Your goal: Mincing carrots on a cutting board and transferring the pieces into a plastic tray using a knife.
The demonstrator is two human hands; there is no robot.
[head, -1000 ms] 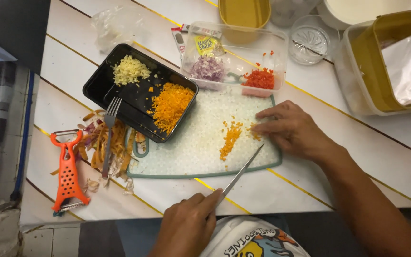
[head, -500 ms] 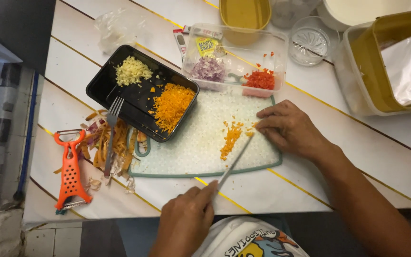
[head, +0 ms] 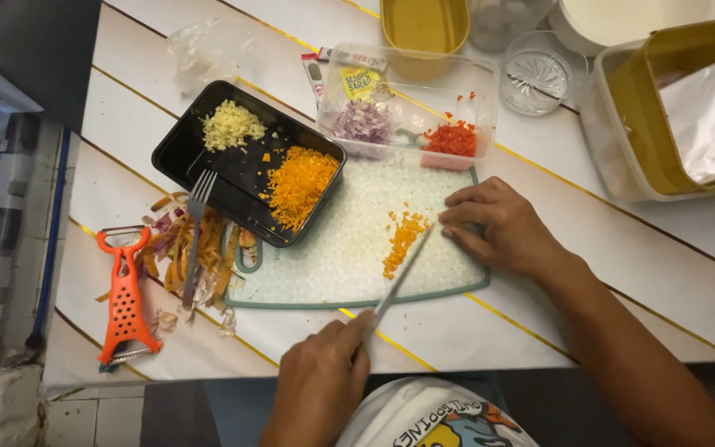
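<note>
Since 1 s ago the knife (head: 399,277), gripped by the left hand (head: 324,389), has been swung to the orange mince (head: 403,240) at 12 o'clock, right hand (head: 502,228) curled flat at 3 o'clock: chopping resumed.

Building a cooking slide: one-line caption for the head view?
Left hand runs knife through orange bits on cutting board; right hand steadies.

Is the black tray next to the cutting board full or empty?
Partly full. The black tray holds a pale yellow minced pile and an orange chopped pile, with bare black floor between them.
</note>
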